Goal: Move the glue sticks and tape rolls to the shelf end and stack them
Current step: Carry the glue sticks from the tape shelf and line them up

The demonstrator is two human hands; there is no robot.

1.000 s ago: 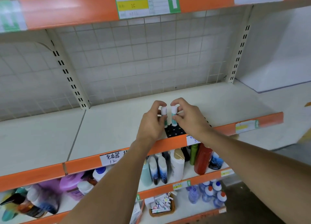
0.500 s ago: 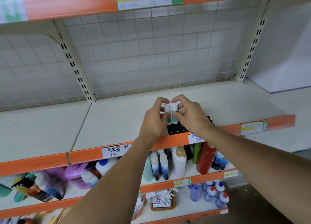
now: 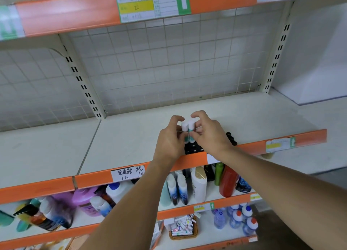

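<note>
Near the front edge of the cream metal shelf (image 3: 135,142), just behind its orange price strip (image 3: 189,160), two small white-capped glue sticks with teal label bands (image 3: 188,131) stand upright and side by side, touching. They rest on top of a cluster of black tape rolls (image 3: 193,149), more of which show to the right past the wrist. The left hand (image 3: 170,142) curls around the left stick, fingers closed on its cap and body. The right hand (image 3: 210,135) pinches the right stick between thumb and fingers. A handwritten white price tag (image 3: 128,173) sits on the strip to the left. Bottles (image 3: 199,184) fill the lower shelf.
</note>
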